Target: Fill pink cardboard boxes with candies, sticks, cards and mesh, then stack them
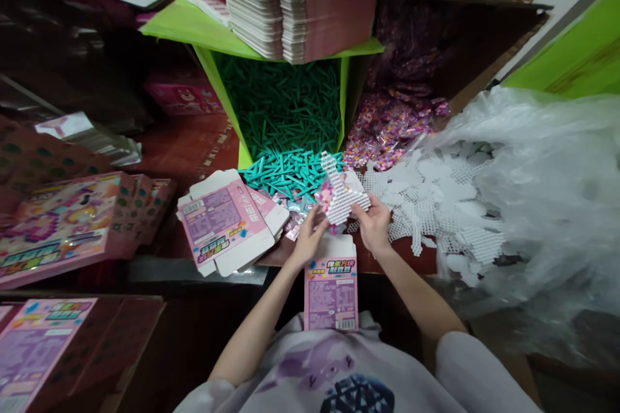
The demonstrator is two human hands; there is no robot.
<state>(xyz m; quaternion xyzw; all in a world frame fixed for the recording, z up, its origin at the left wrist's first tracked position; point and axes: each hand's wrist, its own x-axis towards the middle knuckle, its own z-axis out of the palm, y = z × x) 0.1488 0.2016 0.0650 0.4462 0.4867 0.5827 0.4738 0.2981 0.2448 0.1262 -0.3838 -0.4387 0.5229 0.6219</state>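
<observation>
My left hand (309, 237) and my right hand (372, 222) together hold a white perforated pegboard piece (339, 197) with a small bag of pink beads (324, 195) against it, just above a pink box (331, 287) standing open on my lap. Teal plastic sticks (285, 171) lie spilled right behind my hands. A pile of white pegboard pieces (436, 206) spreads to the right of my right hand.
A green carton (203, 29) full of teal sticks carries stacks of flat pink boxes (290, 6). Bags of pink beads (392, 122) fill a brown carton at the back right. Flat pink boxes (223, 222) lie left; clear plastic sheeting (542, 193) bulges right.
</observation>
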